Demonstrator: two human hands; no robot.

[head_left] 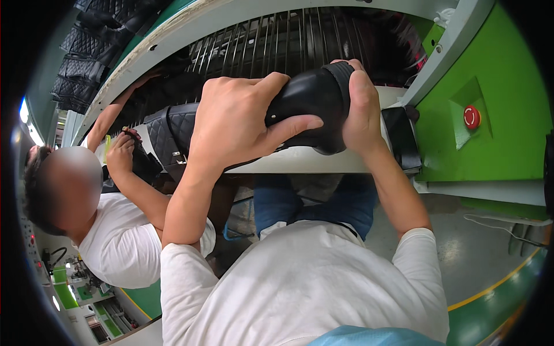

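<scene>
A black boot [306, 95] lies across in front of me, its smooth, rounded end to the right and its quilted, buckled shaft [176, 130] stretching left. My left hand [228, 118] is closed over the middle of it, thumb pressed along the smooth leather. Around the ridged sole edge at the right end wraps my right hand [362, 109], with some fingers hidden behind the boot. Beneath the boot runs a pale ledge [323, 161].
Metal rods [259, 46] line the machine's opening behind the boot. A green panel with a red button [471, 117] stands right, near a black box-like object [401, 138]. At left, a person in a white shirt [124, 236] reaches toward the ledge. Quilted black pieces [86, 57] hang upper left.
</scene>
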